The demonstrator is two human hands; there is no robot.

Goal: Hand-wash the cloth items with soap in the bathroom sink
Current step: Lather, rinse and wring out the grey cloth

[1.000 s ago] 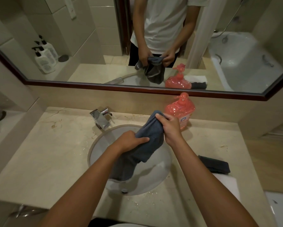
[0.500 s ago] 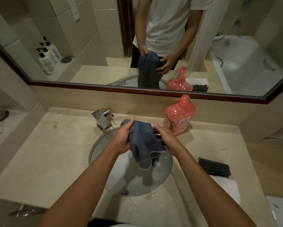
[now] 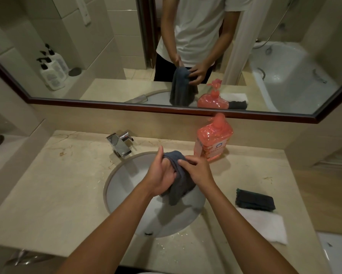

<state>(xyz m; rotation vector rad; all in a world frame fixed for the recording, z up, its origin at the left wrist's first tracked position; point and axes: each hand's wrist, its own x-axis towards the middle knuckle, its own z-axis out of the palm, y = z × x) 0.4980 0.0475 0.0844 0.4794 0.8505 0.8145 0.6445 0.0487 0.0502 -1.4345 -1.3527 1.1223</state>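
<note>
Over the sink (image 3: pixel 124 175) you've got both hands on the grey cloth (image 3: pixel 179 186). Your left hand (image 3: pixel 162 175) cups it from the left w/ fingers curled round the bunched top, thumb up; your right hand (image 3: pixel 198 171) grips the same bunch from the right, fingers wrapped over it. Cloth's tail hangs below both hands into the basin. Just beyond your right hand: pink soap bottle (image 3: pixel 213 139) upright on the desk (image 3: pixel 53 194). Beyond your left hand: chrome tap (image 3: pixel 119 144). Well to the right of your right hand: dark folded cloth (image 3: pixel 255 200) touching a white cloth (image 3: pixel 265 224) nearer you.
</note>
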